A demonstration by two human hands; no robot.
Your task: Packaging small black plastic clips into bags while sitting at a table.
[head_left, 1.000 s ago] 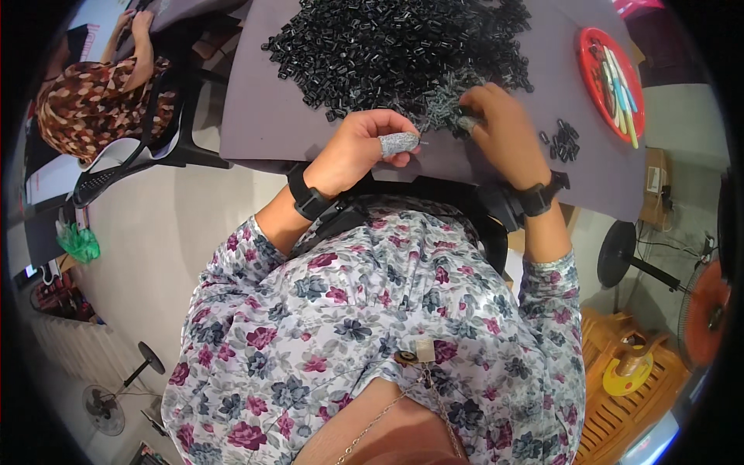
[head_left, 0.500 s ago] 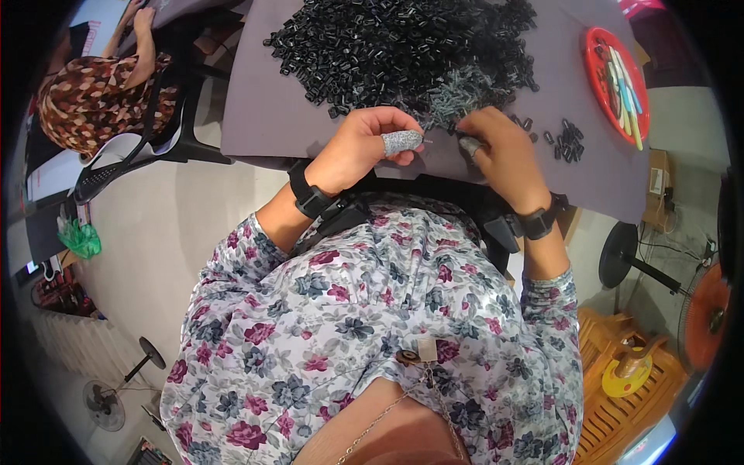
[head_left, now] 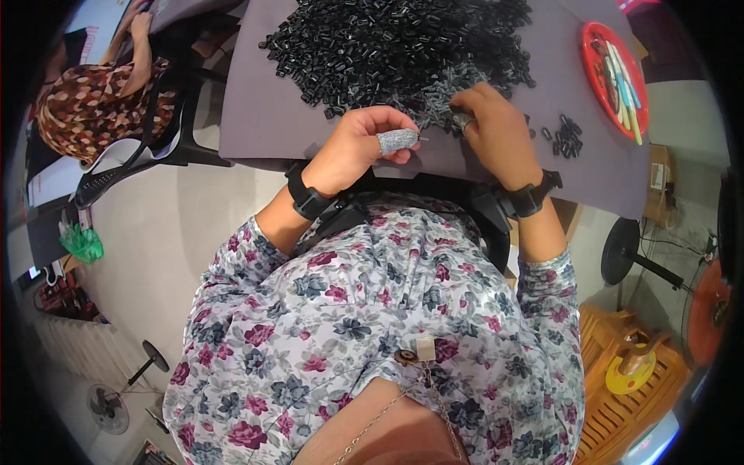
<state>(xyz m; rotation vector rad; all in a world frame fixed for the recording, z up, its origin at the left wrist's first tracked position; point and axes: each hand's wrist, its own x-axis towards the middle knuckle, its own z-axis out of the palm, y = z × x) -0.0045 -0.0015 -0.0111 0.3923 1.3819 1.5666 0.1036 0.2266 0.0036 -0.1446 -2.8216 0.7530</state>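
My left hand (head_left: 358, 147), its thumb wrapped in grey tape, is closed in a pinch at the table's near edge. From its fingertips pokes a small dark piece with a thin metallic pin (head_left: 423, 139). My right hand (head_left: 497, 132) has its fingers curled down at the edge of a heap of small grey pieces (head_left: 443, 91), also with grey wrapping on a digit. What its fingertips hold, if anything, is hidden. Behind both hands spreads a large pile of small black parts (head_left: 380, 50), touching the grey heap.
A small group of black parts (head_left: 568, 138) lies right of my right hand. Farther right, a red tray (head_left: 590, 66) holds several pale-handled tools. At the left a person in a patterned top (head_left: 101, 105) sits by another table. An orange chair (head_left: 597, 372) stands lower right.
My right hand has moved slightly left and away from me, from near the left fingertips onto the grey heap. The left hand keeps its pinch almost in place.
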